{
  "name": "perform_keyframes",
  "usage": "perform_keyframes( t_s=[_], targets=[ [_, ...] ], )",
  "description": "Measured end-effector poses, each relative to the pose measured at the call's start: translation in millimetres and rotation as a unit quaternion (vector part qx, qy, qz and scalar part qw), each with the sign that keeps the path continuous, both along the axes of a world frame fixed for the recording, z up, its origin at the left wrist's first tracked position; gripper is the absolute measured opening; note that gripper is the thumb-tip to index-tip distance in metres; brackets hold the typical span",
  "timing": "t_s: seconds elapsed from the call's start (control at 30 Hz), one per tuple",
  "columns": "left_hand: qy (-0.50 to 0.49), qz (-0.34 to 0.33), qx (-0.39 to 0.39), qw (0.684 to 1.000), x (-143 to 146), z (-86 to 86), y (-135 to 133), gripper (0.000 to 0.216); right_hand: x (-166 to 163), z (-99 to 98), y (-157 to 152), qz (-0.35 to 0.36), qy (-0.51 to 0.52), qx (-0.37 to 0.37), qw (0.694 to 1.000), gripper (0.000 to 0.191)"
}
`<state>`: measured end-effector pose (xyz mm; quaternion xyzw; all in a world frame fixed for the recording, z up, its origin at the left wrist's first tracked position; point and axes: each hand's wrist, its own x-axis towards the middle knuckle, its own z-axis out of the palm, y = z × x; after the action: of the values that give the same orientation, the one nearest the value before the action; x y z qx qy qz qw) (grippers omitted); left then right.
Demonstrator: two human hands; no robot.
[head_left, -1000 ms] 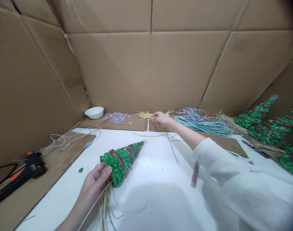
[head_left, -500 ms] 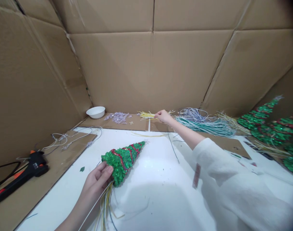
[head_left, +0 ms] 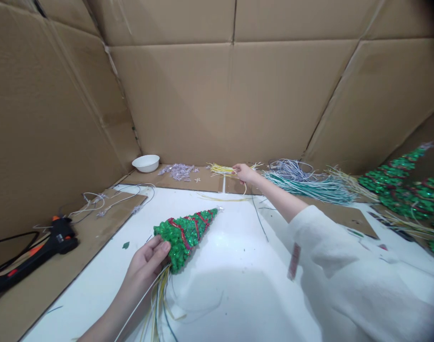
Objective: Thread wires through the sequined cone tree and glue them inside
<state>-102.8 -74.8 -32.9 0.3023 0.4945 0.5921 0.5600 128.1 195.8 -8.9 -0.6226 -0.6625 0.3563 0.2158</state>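
Note:
My left hand (head_left: pixel 150 259) is closed around the base of a small green tinsel Christmas tree (head_left: pixel 188 235) wound with red garland. The tree lies tilted, its silvery tip pointing away to the right. From its base a bundle of yellow, white and dark green wires (head_left: pixel 160 289) trails toward me. At the back, my right hand (head_left: pixel 246 174) is pinched at the pile of yellow wires (head_left: pixel 220 168), with a pale yellow wire (head_left: pixel 244 189) hanging below the fingers. The fingertips are small in view.
On the far cardboard strip are a white bowl (head_left: pixel 146 163), clear purplish pieces (head_left: pixel 179 171) and bundles of green wires (head_left: pixel 309 186) and purple wires (head_left: pixel 290 169). A black glue gun (head_left: pixel 58 236) lies at left. More tinsel trees (head_left: pixel 398 175) stand at right. Cardboard walls (head_left: pixel 188 95) enclose the table.
A pale wire now hangs from my right hand, which remains at the yellow pile. The whole view has shifted slightly; my left hand still holds the tree.

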Motion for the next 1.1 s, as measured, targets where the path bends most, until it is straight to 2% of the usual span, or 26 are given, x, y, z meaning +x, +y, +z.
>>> perform_keyframes(
  t_s=[0.23, 0.43, 0.57, 0.7, 0.8, 0.93, 1.0, 1.07, 1.1],
  targets=[
    [-0.001, -0.007, -0.005, 1.0, 1, 1.9, 0, 0.046, 1, -2.0, 2, 0.004, -0.022, 0.014, 1.0, 0.032],
    [-0.002, -0.004, -0.011, 1.0, 1, 2.2, 2, 0.047, 15, 12.0, -6, 0.013, -0.07, 0.081, 0.994, 0.026],
    [0.014, 0.001, -0.005, 1.0, 1, 0.6, 4, 0.043, 28, 23.7, -20, 0.039, -0.086, 0.152, 0.984, 0.021],
    [0.024, -0.012, -0.006, 1.0, -2, 0.6, 5, 0.034, 38, 32.7, -38, 0.049, -0.11, 0.19, 0.974, 0.021],
    [0.026, -0.036, -0.02, 0.999, -4, 4.7, 6, 0.027, 41, 36.7, -55, 0.061, -0.134, 0.209, 0.967, 0.019],
    [0.026, -0.07, -0.034, 0.997, -6, 13.3, 10, 0.028, 39, 42.6, -78, 0.075, -0.163, 0.247, 0.952, 0.016],
    [0.009, -0.082, -0.05, 0.995, -8, 17.1, 12, 0.029, 44, 54.7, -89, 0.068, -0.173, 0.269, 0.945, 0.016],
    [-0.01, -0.096, -0.066, 0.993, -9, 19.9, 14, 0.027, 60, 77.4, -98, 0.042, -0.175, 0.299, 0.937, 0.015],
    [-0.016, -0.1, -0.074, 0.992, -10, 20.9, 16, 0.025, 72, 91.9, -102, 0.006, -0.165, 0.337, 0.927, 0.015]
  ],
)
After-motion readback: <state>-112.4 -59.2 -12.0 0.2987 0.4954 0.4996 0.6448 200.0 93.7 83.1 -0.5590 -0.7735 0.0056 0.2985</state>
